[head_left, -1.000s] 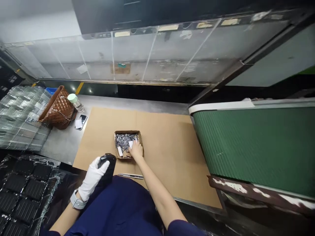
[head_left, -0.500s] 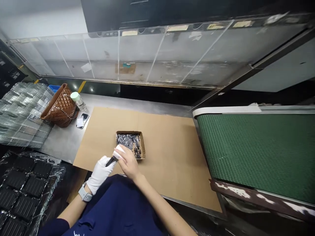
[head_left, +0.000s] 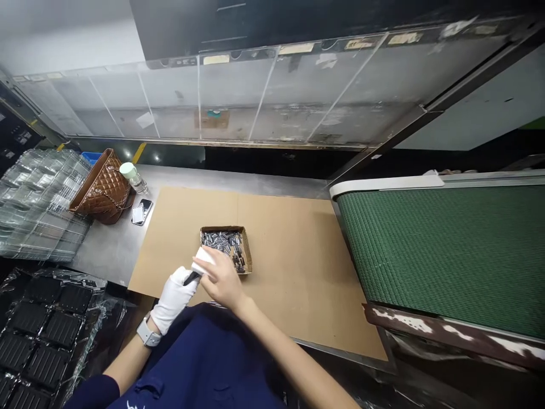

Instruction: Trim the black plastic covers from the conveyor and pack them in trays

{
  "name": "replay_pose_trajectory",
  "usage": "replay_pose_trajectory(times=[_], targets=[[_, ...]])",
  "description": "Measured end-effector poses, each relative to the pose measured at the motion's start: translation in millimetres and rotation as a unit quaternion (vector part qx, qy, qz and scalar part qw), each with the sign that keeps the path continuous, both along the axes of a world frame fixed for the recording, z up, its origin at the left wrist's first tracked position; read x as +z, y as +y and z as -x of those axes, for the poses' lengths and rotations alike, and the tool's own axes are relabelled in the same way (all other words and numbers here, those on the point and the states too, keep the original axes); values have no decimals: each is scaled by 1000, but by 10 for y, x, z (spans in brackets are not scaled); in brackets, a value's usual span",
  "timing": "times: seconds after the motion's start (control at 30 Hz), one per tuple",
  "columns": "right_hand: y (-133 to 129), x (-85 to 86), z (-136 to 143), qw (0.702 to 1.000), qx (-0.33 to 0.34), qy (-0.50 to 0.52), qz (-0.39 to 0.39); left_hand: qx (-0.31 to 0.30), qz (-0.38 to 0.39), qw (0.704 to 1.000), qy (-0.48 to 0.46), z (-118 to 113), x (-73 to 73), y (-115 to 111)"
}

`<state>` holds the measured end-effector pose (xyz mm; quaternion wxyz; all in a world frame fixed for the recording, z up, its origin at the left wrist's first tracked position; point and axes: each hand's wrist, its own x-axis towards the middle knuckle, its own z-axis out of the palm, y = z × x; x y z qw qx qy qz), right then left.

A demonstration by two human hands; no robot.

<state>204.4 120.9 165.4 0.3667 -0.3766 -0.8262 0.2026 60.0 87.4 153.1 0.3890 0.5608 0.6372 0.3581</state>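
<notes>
My left hand [head_left: 172,300], in a white glove, is closed round a small black piece [head_left: 191,278] whose end sticks out toward the other hand. My bare right hand [head_left: 223,282] grips a white, pad-like object [head_left: 202,260] between thumb and fingers, and its lower side meets the black piece. Whether the white thing is a folded cloth or a block I cannot tell. Just beyond both hands lies a shallow cardboard box [head_left: 249,258] of many small, dark, shiny pieces [head_left: 218,241], partly covered by my right hand.
Brown cardboard [head_left: 298,272] covers the metal table. A green conveyor belt [head_left: 443,250] runs at the right. On the left are a brown handbag [head_left: 102,190], a bottle [head_left: 134,177], a phone [head_left: 145,210], stacked clear trays [head_left: 38,204] and black trays [head_left: 46,329].
The white object and my right fingers have shifted slightly left over the black piece. My left hand keeps its hold. The whole view has turned a little.
</notes>
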Motion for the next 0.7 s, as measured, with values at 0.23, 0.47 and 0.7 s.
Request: replay_pose_trajectory(times=[0.23,0.47,0.7], targets=[[104,-105,-7,962,-40,170,210,54,-9,998,-27,43,77,-48],[-27,-355,159,911,-83,272,299,299,17,884,-358,-91,344,219],[-33,-446,207,989,-60,133,37,227,179,731,-618,-139,185,500]])
